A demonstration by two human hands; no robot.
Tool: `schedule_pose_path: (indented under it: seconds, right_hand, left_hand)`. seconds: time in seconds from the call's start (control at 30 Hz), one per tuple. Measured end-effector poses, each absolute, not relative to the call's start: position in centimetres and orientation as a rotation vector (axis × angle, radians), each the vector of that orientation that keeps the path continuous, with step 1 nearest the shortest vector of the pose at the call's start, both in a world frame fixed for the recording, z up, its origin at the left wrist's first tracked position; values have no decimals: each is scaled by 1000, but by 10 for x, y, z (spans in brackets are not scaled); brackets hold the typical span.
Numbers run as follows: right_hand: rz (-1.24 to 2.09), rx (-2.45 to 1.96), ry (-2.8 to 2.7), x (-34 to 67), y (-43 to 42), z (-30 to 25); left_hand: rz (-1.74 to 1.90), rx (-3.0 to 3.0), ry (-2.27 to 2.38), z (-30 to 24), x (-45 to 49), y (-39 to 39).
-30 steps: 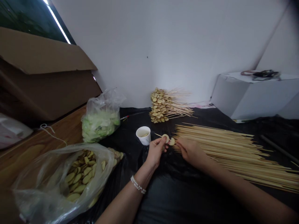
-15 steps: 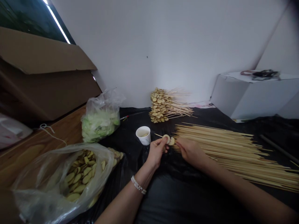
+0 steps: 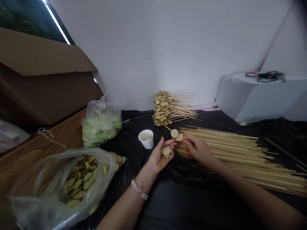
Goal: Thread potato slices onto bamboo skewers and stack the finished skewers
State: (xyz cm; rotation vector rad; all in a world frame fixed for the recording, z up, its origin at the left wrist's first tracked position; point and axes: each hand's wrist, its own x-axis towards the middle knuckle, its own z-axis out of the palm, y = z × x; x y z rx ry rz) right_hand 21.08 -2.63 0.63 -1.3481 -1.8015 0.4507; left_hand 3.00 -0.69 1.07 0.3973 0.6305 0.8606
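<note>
My right hand (image 3: 198, 150) pinches a thin wooden skewer (image 3: 167, 128) near two round potato slices (image 3: 175, 133) threaded on it. The skewer's bare tip points up and to the left. Just below, my left hand (image 3: 156, 158) is turned palm up, its fingers partly curled around a few loose potato slices (image 3: 166, 151). Its fingertips are close to the threaded slices; whether they touch is unclear. Beneath and beyond my right hand lies a wide spread of bare wooden skewers (image 3: 227, 153).
A white paper cup (image 3: 149, 142) stands left of my hands. An open plastic bag (image 3: 45, 179) contains sliced potatoes, and another bag (image 3: 103, 124) contains pale green leaves. Filled potato skewers (image 3: 163, 108) are piled by the wall. A cardboard box (image 3: 48, 92) and white box (image 3: 259, 99) flank the black sheet (image 3: 168, 201).
My left hand has let go of the threaded slices and turned palm up, showing loose slices in it. The skewer's tip has tilted upward in my right hand.
</note>
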Motion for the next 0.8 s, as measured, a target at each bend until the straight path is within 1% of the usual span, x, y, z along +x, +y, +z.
schedule_pose_path:
  seconds: [0.1,0.27,0.8]
  right_hand:
    - [518,-1358,-1740,213,-26,8]
    - [527,-1321,-1802,210,-28,9]
    - [620,-1276,-1819,219,-23,10]
  left_hand:
    - [821,259,501,12,23,-4]
    - [860,364,443,7,22,-3]
    - [942,520,741,6,29,-8]
